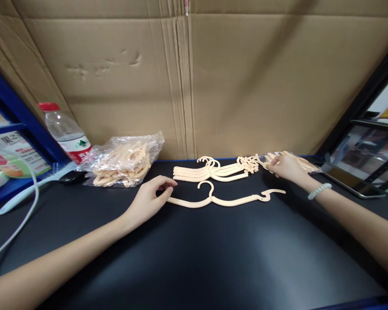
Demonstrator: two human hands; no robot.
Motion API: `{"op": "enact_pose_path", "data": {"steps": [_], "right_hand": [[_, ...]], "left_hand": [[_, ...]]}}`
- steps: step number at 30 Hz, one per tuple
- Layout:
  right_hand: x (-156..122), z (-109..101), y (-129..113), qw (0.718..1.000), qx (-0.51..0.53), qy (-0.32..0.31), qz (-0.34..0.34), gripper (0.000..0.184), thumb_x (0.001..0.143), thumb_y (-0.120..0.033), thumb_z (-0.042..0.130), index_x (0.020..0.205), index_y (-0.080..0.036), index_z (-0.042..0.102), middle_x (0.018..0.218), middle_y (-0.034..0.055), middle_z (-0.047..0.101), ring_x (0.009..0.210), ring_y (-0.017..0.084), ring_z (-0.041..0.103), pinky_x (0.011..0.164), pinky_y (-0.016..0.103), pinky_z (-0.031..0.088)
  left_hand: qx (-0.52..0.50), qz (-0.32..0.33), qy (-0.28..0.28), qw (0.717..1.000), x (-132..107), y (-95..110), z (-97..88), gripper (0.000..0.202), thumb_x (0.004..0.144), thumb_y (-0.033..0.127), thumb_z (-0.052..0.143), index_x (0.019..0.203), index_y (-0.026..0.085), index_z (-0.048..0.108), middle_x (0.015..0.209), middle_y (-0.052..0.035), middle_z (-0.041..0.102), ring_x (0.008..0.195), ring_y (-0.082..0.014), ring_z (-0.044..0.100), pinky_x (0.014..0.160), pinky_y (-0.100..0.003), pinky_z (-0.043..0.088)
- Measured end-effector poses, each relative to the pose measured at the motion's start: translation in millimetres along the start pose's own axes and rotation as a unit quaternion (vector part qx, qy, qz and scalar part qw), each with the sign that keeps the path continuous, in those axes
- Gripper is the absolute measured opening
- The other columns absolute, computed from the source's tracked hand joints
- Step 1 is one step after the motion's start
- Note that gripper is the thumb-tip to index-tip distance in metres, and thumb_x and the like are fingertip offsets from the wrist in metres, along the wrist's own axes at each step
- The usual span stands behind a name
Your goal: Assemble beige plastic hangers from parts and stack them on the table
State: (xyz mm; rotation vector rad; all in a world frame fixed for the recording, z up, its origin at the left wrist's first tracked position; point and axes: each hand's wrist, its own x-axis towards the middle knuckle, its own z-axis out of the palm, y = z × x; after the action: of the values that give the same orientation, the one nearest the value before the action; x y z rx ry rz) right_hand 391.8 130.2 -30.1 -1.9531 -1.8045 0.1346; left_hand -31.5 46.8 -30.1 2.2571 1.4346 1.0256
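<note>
A cream folding clothes hanger [194, 204] lies spread out on the black tabletop, with its hook pointing away from me. A thin hooked piece [276, 192] sits at its right end. My left hand [148, 197] is curled at the hanger's left end, which disappears under the thumb. Farther right, my right hand [287, 168] pinches a small cream plastic piece [262, 163] beside a pile of similar small pieces [248, 164]. A row of hangers [192, 173] lies behind the spread one, their hooks overlapping. My right fingertips are partly hidden.
Clear bags of cream hanger parts [123, 161] sit at the left, with another bag [302, 162] behind my right hand. A red-capped bottle [66, 129] and a white cable [32, 206] are at the left. Cardboard [245, 77] walls the back; a dark-framed rack [375, 146] stands right.
</note>
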Motion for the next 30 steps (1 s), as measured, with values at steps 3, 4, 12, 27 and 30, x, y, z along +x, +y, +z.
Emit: {"op": "enact_pose_path", "data": {"steps": [3, 4, 12, 27, 30], "right_hand": [[2, -11, -1, 0.999, 0.039, 0.0, 0.024, 0.027, 0.074, -0.027, 0.06, 0.048, -0.021, 0.053, 0.035, -0.0009, 0.049, 0.038, 0.016, 0.048, 0.046, 0.028, 0.031], [2, -14, -2, 0.998, 0.056, 0.0, 0.033, 0.028, 0.073, -0.028, 0.061, 0.048, -0.021, 0.053, 0.035, -0.001, 0.048, 0.037, 0.016, 0.047, 0.045, 0.028, 0.03], [-11, -27, -19, 0.953, 0.289, -0.09, 0.028, 0.043, 0.075, -0.056, 0.062, 0.055, -0.021, 0.048, 0.046, -0.003, 0.043, 0.038, 0.009, 0.034, 0.037, 0.024, 0.024], [-29, -32, -46, 0.824, 0.505, -0.257, -0.005, 0.028, 0.072, -0.04, 0.079, 0.077, -0.017, 0.062, 0.07, 0.0004, 0.059, 0.063, 0.01, 0.056, 0.055, 0.02, 0.048], [-32, -31, -48, 0.824, 0.508, -0.25, -0.014, 0.025, 0.074, -0.038, 0.078, 0.077, -0.018, 0.063, 0.072, 0.0009, 0.062, 0.067, 0.011, 0.059, 0.056, 0.019, 0.049]], "left_hand": [[0.035, 0.038, -0.003, 0.999, 10, -4, -2.7, 0.024, 0.086, 0.033, 0.049, 0.098, 0.019, 0.063, 0.095, -0.0059, 0.066, 0.084, -0.0211, 0.061, 0.078, -0.035, 0.05], [0.053, 0.056, -0.011, 0.997, 14, -5, -3.6, 0.025, 0.086, 0.033, 0.048, 0.101, 0.019, 0.063, 0.097, -0.0067, 0.065, 0.087, -0.0218, 0.061, 0.08, -0.036, 0.05], [0.121, 0.117, -0.078, 0.983, 48, -20, 1.7, 0.02, 0.082, 0.035, 0.056, 0.091, 0.02, 0.066, 0.096, -0.0072, 0.061, 0.095, -0.0254, 0.058, 0.088, -0.041, 0.047], [0.081, 0.101, -0.088, 0.988, 52, 8, 4.1, 0.012, 0.089, 0.031, 0.048, 0.084, 0.021, 0.05, 0.077, -0.0022, 0.062, 0.073, -0.0204, 0.062, 0.065, -0.03, 0.044], [0.053, 0.086, -0.067, 0.993, 47, 12, 0.6, 0.011, 0.09, 0.03, 0.046, 0.084, 0.022, 0.046, 0.073, -0.0006, 0.062, 0.069, -0.019, 0.063, 0.062, -0.028, 0.045]]}}
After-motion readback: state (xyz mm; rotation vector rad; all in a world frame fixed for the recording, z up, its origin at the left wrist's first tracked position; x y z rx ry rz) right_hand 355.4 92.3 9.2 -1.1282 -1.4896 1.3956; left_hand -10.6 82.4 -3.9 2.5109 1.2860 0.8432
